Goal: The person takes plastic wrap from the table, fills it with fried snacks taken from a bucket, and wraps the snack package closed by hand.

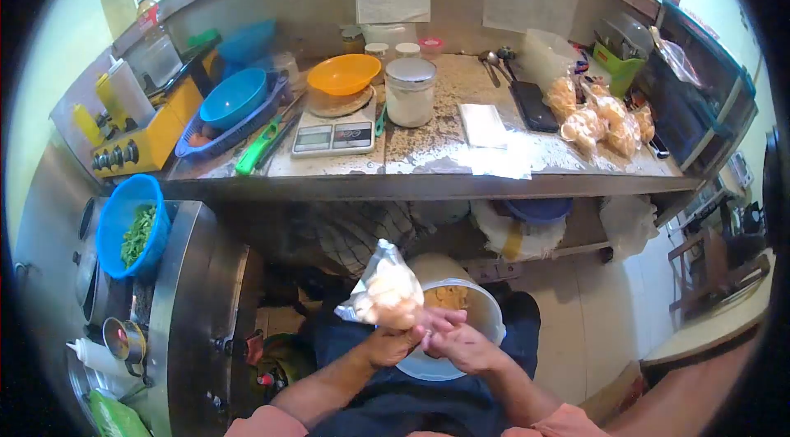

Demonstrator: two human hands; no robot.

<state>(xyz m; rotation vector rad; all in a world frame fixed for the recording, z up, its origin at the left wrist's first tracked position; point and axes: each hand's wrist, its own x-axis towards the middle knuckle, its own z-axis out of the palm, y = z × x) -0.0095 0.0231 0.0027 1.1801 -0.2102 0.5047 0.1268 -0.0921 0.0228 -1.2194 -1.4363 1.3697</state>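
A clear plastic bag [385, 293] filled with pale, rounded pieces is held up in front of me, its corners pointing upward. My left hand [392, 348] is closed round the gathered lower end of the bag. Close against it, my right hand [462, 346] has its thumb and fingers pinched at what looks like the bag's neck; the exact grip is partly hidden. Below both hands, between my knees, stands a whitish bucket [496, 313] with a tan, crumbly food [448, 297] inside.
On the counter [444, 161] ahead are a kitchen scale [336, 137] under an orange bowl [344, 73], a lidded jar [410, 95], white sheets [484, 126], a black phone [533, 106] and several filled bags [609, 124]. At left, a blue basin [111, 227] holds green leaves.
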